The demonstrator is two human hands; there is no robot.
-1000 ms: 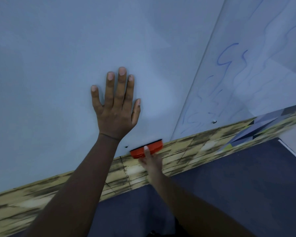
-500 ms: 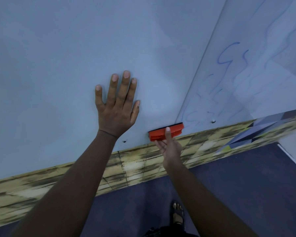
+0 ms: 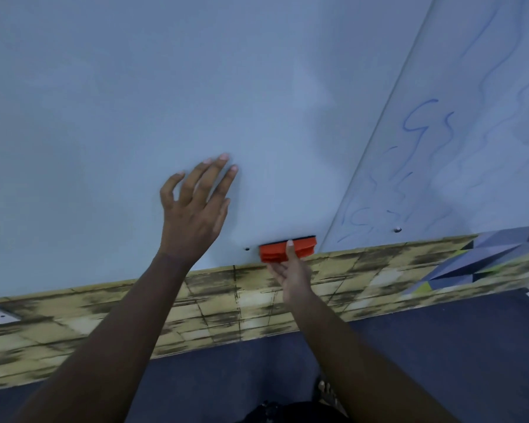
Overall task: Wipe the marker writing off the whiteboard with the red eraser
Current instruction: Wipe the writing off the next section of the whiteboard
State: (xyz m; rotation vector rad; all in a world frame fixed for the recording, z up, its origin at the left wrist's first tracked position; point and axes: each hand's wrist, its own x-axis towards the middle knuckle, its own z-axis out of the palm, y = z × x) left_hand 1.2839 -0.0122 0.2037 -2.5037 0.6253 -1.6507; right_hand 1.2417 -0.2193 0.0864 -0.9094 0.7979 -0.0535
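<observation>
The red eraser (image 3: 274, 251) is pressed flat against the bottom edge of the left whiteboard panel (image 3: 135, 102), just left of the seam. My right hand (image 3: 289, 273) grips it from below, thumb across its back. My left hand (image 3: 196, 209) hovers at the panel to the eraser's upper left, fingers spread and tilted, holding nothing. Blue marker writing (image 3: 422, 166) covers the right whiteboard panel (image 3: 486, 132) beyond the seam, partly smeared. The left panel shows no writing.
A yellow-brown tile-patterned wall strip (image 3: 196, 303) runs below the boards, with a grey geometric patch (image 3: 483, 257) at the right. Dark blue floor (image 3: 440, 346) lies beneath. Small screws (image 3: 397, 229) sit near the boards' bottom edge. My foot (image 3: 324, 389) shows at the bottom.
The eraser slid right along the board's bottom edge toward the seam. My left hand lifted off its flat press and tilted to the right.
</observation>
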